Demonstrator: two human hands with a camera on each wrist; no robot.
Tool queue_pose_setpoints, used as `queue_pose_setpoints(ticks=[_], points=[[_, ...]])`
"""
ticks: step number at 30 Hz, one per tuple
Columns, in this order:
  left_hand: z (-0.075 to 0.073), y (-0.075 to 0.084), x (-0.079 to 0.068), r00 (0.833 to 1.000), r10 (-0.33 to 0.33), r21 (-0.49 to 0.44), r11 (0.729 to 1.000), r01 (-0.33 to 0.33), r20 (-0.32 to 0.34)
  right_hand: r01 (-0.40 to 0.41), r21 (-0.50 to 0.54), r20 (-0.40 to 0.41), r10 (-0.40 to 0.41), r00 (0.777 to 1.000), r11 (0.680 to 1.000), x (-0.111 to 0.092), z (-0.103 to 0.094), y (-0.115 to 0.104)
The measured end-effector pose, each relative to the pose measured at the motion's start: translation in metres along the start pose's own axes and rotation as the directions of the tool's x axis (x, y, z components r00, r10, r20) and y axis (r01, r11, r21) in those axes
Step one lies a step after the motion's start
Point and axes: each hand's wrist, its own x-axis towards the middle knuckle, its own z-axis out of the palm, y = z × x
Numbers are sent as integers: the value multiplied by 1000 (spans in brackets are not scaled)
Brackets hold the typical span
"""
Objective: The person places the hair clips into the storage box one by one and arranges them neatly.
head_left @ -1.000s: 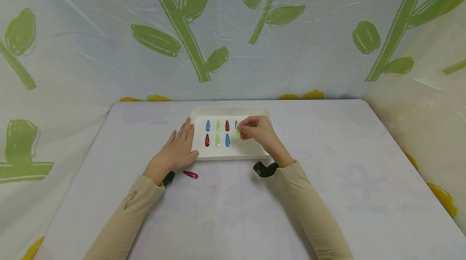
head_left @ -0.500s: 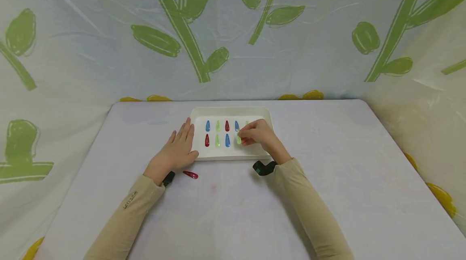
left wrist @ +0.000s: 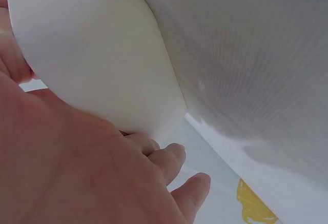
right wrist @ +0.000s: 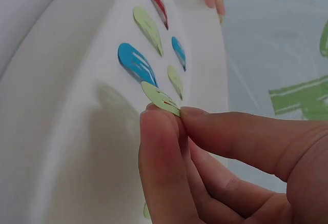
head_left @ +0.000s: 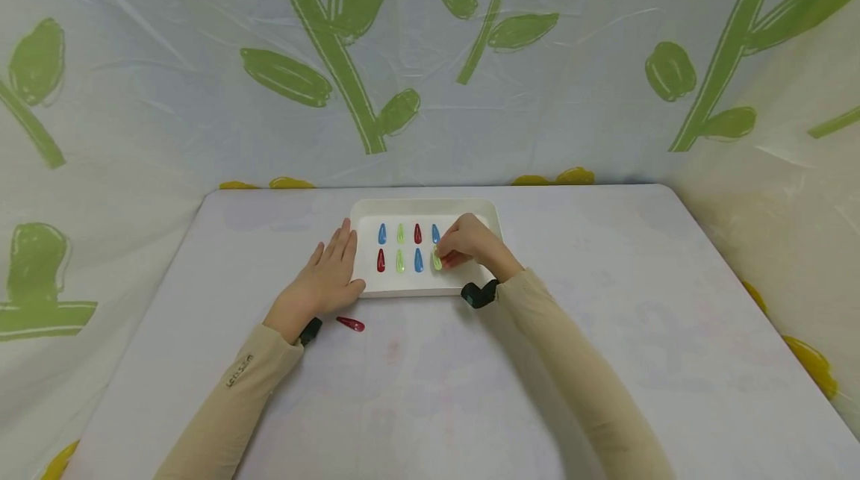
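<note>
My right hand (head_left: 473, 240) pinches a light green snap hair clip (right wrist: 161, 99) between thumb and fingers, over the right part of the white tray (head_left: 423, 291). The clip's rounded end points toward the near side, beside a blue hair clip (head_left: 419, 260) in the front row. That row also has a red clip (head_left: 381, 260) and a green clip (head_left: 400, 261). Blue, green and red clips line the back row; its right end is hidden by my right hand. My left hand (head_left: 322, 280) lies with straight fingers along the tray's left wall.
A dark red hair clip (head_left: 350, 324) lies on the white table (head_left: 416, 390) in front of the tray, near my left wrist. A patterned curtain (head_left: 201, 69) rises behind the table's back edge. Each wrist wears a black camera.
My right hand has brought the green clip from over the back row down toward the near side, to the right of the front-row blue clip. My left hand stays at the tray.
</note>
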Motion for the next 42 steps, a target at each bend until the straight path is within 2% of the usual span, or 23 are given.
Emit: queue_pose_setpoints(ticks=[11, 18, 21, 42], points=[[0, 0, 0, 1000, -8, 5, 1000, 8, 0, -73, -58, -10, 72, 997, 996, 8, 1, -5], [0, 0, 0, 1000, -9, -3, 1000, 9, -3, -76, -175, -60, 67, 996, 982, 14, 6, 0], [1, 0, 0, 1000, -12, -2, 1000, 12, -2, -69, -195, -70, 56, 996, 978, 16, 7, 2], [2, 0, 1, 1000, 3, 0, 1000, -3, -13, -73, -172, -118, 53, 992, 982, 11, 7, 6]])
